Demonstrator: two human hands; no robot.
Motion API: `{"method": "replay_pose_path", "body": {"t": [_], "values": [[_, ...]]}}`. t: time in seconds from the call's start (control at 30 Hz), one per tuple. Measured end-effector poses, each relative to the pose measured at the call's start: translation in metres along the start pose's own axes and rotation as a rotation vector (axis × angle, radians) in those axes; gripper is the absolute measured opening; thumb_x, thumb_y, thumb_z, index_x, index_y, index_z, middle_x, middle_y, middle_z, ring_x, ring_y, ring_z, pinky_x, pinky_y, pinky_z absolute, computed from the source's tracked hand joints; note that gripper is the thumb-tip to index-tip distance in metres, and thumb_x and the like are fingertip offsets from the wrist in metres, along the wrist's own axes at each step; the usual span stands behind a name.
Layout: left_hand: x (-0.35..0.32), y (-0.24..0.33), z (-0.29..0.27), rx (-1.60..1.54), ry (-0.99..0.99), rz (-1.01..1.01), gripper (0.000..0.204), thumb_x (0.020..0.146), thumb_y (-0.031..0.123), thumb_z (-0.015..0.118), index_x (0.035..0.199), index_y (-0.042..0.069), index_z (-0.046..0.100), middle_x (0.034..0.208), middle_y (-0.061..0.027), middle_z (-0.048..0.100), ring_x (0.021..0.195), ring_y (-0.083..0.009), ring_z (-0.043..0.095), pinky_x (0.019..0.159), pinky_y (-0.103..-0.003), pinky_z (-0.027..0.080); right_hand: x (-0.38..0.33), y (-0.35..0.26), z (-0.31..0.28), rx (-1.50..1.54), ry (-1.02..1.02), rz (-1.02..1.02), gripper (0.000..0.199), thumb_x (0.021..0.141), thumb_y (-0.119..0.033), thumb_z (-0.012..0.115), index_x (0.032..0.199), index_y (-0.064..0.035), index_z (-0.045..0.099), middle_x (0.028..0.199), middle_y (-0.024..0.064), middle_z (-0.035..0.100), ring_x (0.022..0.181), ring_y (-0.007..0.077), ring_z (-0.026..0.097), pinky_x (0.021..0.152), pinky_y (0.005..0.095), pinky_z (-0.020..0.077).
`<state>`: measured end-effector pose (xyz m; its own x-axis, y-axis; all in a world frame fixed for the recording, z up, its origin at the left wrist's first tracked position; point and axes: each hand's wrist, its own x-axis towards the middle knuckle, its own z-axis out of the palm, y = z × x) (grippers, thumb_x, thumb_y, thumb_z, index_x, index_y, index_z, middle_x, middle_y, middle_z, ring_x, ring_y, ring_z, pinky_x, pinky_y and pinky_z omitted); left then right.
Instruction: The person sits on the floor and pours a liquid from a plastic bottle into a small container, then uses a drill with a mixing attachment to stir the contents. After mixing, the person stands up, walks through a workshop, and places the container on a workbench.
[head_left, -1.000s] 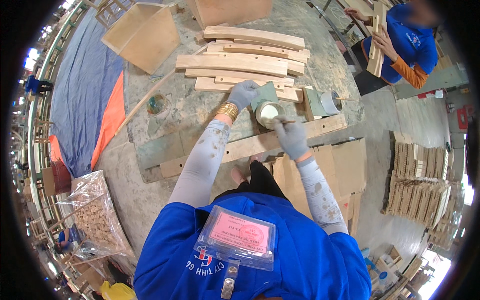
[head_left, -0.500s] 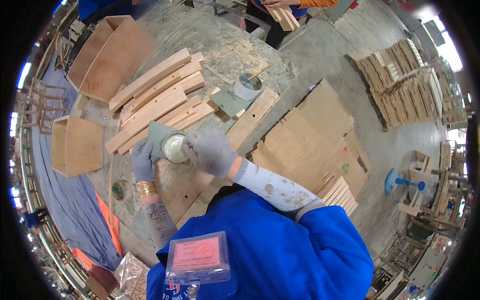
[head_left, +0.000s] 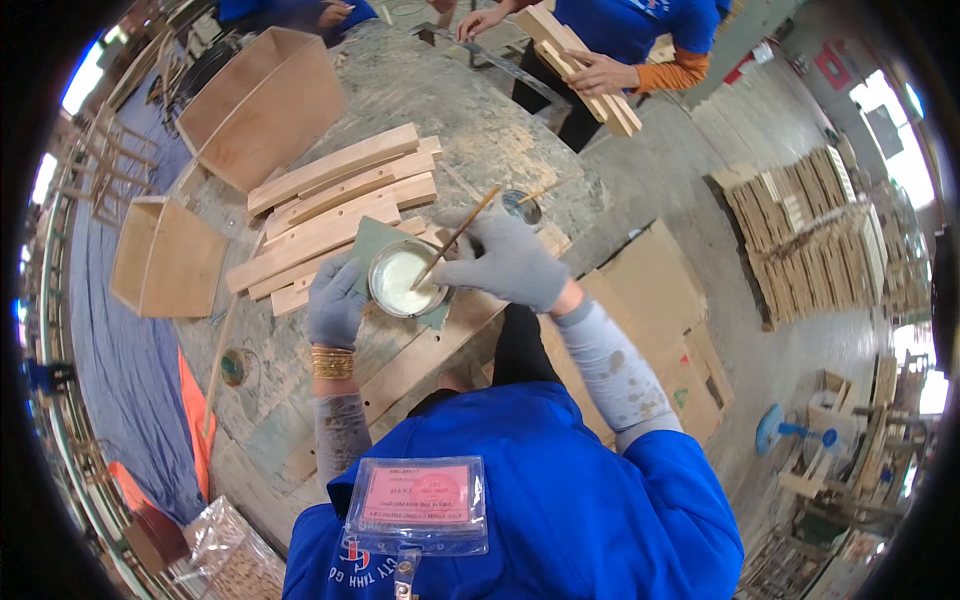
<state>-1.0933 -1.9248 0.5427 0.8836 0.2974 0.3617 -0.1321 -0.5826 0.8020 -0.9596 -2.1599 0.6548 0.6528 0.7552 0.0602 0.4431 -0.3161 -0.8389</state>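
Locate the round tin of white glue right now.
In the head view the round tin of white glue sits centre-left on the worktable, held by the left hand, with the right hand dipping a thin stick into it.

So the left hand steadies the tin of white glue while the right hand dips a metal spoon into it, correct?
Not quite. The head view shows the right hand holding a thin wooden stick, not a metal spoon, with its tip in the tin of white glue. The rest holds: the left hand grips the tin's side.
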Motion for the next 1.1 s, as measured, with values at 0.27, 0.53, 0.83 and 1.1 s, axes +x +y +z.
{"method": "replay_pose_path", "body": {"t": [0.27, 0.53, 0.83, 1.1], "values": [[0.078, 0.003, 0.061, -0.692, 0.234, -0.531, 0.020, 0.090, 0.012, 0.061, 0.105, -0.001, 0.061, 0.093, -0.0062, 0.061, 0.080, -0.0130, 0.059, 0.068, -0.023, 0.051, 0.076, 0.077, -0.128, 0.434, -0.454, 0.030, 0.078, 0.072, -0.009, 0.077, 0.139, 0.0013, 0.038, 0.082, -0.0029, 0.057, 0.073, 0.0047, 0.051, 0.063, 0.0199, 0.0414], [0.135, 0.020, 0.109, -0.931, 0.696, -0.730, 0.018, 0.091, 0.008, 0.056, 0.107, -0.001, 0.058, 0.093, -0.0100, 0.065, 0.077, -0.0158, 0.065, 0.065, -0.026, 0.055, 0.132, 0.252, -0.177, -0.227, -0.448, -0.277, 0.055, 0.073, -0.015, 0.074, 0.122, -0.0046, 0.053, 0.098, 0.0102, 0.062, 0.084, 0.0247, 0.059, 0.075, 0.0346, 0.0476], [0.067, 0.065, 0.078, -0.665, 1.234, -0.763, 0.010, 0.091, 0.008, 0.058, 0.100, 0.007, 0.059, 0.086, -0.0025, 0.065, 0.067, -0.0085, 0.064, 0.050, -0.020, 0.054, 0.145, 0.298, -0.160, -0.033, -0.574, -0.227, 0.022, 0.084, -0.016, 0.059, 0.101, -0.0013, 0.063, 0.092, 0.0191, 0.063, 0.086, 0.0356, 0.060, 0.074, 0.0400, 0.0479], [-0.061, 0.144, 0.048, -0.498, 1.537, -0.588, 0.011, 0.091, 0.008, 0.057, 0.101, 0.003, 0.058, 0.088, -0.0060, 0.066, 0.071, -0.0134, 0.065, 0.054, -0.025, 0.056, 0.203, 0.163, -0.024, 0.038, -1.068, -0.283, 0.035, 0.076, -0.035, 0.065, 0.092, -0.0044, 0.066, 0.087, 0.0181, 0.064, 0.080, 0.0358, 0.062, 0.070, 0.0405, 0.0478]]}}
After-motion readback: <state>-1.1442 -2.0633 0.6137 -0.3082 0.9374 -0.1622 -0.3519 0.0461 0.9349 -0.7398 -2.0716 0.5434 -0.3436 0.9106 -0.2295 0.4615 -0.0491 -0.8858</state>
